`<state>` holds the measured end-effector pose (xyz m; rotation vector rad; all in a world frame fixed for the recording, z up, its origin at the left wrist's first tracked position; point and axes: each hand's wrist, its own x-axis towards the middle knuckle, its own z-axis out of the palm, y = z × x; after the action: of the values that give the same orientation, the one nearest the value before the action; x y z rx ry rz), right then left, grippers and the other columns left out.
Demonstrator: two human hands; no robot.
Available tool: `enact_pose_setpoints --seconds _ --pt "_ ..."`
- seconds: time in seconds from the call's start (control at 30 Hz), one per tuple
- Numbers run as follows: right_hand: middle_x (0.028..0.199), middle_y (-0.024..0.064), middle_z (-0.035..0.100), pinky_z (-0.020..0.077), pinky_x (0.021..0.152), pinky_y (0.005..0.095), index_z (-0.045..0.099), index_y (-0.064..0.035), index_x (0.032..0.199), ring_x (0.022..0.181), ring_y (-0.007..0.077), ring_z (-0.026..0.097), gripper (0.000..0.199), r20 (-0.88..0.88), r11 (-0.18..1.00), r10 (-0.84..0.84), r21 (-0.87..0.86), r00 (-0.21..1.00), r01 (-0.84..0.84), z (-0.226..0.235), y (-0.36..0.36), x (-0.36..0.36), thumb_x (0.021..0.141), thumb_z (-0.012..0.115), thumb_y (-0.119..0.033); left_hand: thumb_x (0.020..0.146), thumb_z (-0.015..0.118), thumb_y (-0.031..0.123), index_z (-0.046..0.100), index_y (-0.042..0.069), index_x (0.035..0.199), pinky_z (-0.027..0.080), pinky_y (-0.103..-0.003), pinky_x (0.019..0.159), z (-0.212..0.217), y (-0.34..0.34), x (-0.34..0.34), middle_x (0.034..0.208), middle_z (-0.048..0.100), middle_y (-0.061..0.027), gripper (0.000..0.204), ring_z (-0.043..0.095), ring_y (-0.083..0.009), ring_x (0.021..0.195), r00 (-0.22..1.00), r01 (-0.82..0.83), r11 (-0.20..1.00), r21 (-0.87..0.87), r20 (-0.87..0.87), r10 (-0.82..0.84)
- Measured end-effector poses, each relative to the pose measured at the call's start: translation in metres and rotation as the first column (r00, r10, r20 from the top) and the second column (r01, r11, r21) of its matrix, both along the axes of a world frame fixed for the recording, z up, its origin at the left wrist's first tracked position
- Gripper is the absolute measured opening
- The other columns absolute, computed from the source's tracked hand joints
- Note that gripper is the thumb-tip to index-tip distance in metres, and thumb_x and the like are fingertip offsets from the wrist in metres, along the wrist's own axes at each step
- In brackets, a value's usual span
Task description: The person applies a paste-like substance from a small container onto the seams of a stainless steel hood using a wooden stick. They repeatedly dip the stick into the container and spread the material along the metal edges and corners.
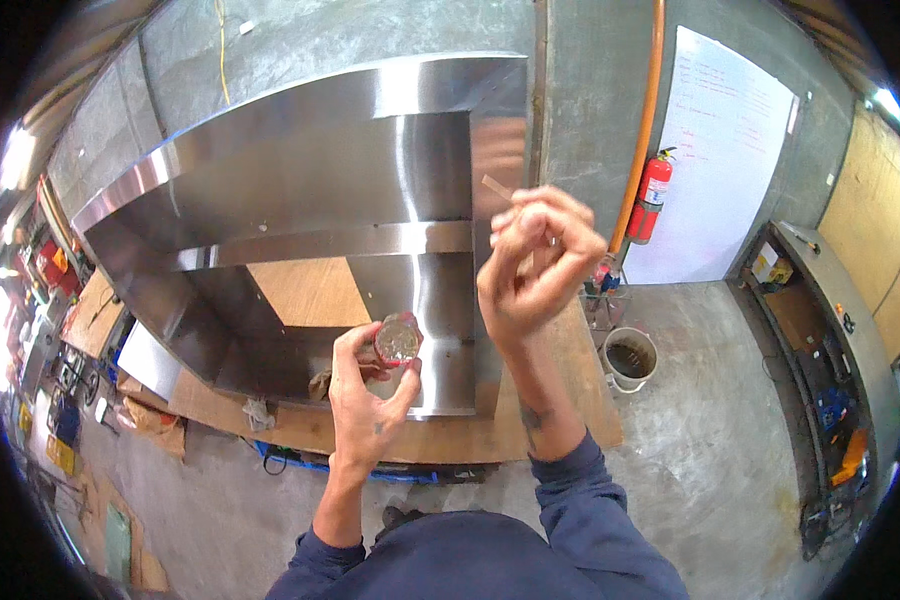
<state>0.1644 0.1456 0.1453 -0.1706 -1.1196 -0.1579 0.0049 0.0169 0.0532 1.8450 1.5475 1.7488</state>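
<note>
Left hand [365, 395] is up in front of the chest, fingers and thumb wrapped round a small red tin [397, 340] with a shiny open top, and that tin sits tilted toward the camera, held over the near edge of the big stainless steel hood [300, 190]. Right hand [535, 265] is raised higher and further right, curled tight, with the fingertips pinched on a thin flat wooden stick [495, 186] that pokes up and to the left out of the fist. So: 2 hands, 2 closed grips, 1 on the tin, 1 on the stick, and the 2 things are near each other but not touching.

The hood lies across a wooden workbench [450, 440], its polished faces throwing reflections (hard to read what is inside the tin because of the glare). A crumpled brown rag [322, 383] lies on the steel just left of the left wrist.

Further out, a red fire extinguisher [653, 195] hangs by an orange pipe [642, 110], a whiteboard [730, 150] leans on the wall, and a grey bucket [628, 357] stands on the concrete floor [710, 470] beyond the bench corner.

My judgement on doing this well: keep the tin level and steady in that left grip, bring the stick down to the mouth rather than lifting the tin, and take only a little on the tip, since any drip lands on polished steel directly below.
</note>
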Motion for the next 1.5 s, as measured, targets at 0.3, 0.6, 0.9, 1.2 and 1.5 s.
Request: enact_pose_setpoints --seconds 0.3,0.6,0.9,1.2,1.5 --pt "0.117 0.0182 0.059 0.0556 0.061 0.0236 0.042 -0.0008 0.121 0.079 0.0137 0.065 0.017 -0.07 0.923 -0.337 0.174 0.939 0.344 0.075 0.067 0.015 0.112 0.056 0.0 0.092 0.087 0.007 0.057 0.003 0.142 0.061 -0.03 0.082 -0.002 0.001 0.006 0.11 0.075 -0.0096 0.059 0.074 -0.0148 0.095 0.998 0.017 1.0 0.008 -0.055 -0.017" --pt "0.118 0.0184 0.059 0.0585 0.065 0.0221 0.042 -0.0016 0.12 0.083 0.0118 0.065 0.018 -0.027 0.935 -0.319 0.155 0.947 0.32 0.069 0.071 0.013 0.111 0.057 0.001 0.09 0.087 0.009 0.058 0.002 0.143 0.061 -0.033 0.083 -0.011 0.004 0.004 0.123 0.068 -0.0113 0.061 0.074 -0.0182 0.097 0.999 0.032 0.999 -0.029 -0.036 -0.033" --pt "0.119 0.0182 0.059 0.0577 0.059 0.022 0.042 -0.0015 0.118 0.076 0.0111 0.068 0.018 0.001 0.942 -0.304 0.148 0.953 0.3 0.069 0.071 0.012 0.11 0.058 0.002 0.09 0.088 0.009 0.058 0.002 0.142 0.061 -0.033 0.081 -0.008 0.005 0.008 0.121 0.069 -0.0115 0.061 0.075 -0.0186 0.095 0.999 0.044 0.999 -0.022 -0.028 -0.044" --pt "0.118 0.018 0.062 0.0583 0.065 0.024 0.044 -0.0019 0.118 0.086 0.0116 0.067 0.018 -0.013 0.928 -0.353 0.124 0.935 0.352 0.069 0.071 0.012 0.11 0.06 0.001 0.089 0.088 0.008 0.058 0.001 0.142 0.061 -0.033 0.081 -0.012 0.004 0.005 0.121 0.068 -0.012 0.061 0.075 -0.0193 0.094 0.999 0.03 0.999 -0.009 -0.04 -0.031" --pt "0.117 0.0193 0.059 0.0537 0.053 0.0185 0.039 -0.0014 0.117 0.076 0.0074 0.061 0.02 -0.018 0.924 -0.34 0.182 0.94 0.337 0.063 0.074 0.015 0.111 0.058 0.0 0.089 0.087 0.008 0.057 0.002 0.143 0.061 -0.034 0.083 -0.013 0.001 0.004 0.123 0.067 -0.0121 0.062 0.074 -0.0188 0.096 0.999 0.031 0.999 -0.035 -0.014 -0.032"
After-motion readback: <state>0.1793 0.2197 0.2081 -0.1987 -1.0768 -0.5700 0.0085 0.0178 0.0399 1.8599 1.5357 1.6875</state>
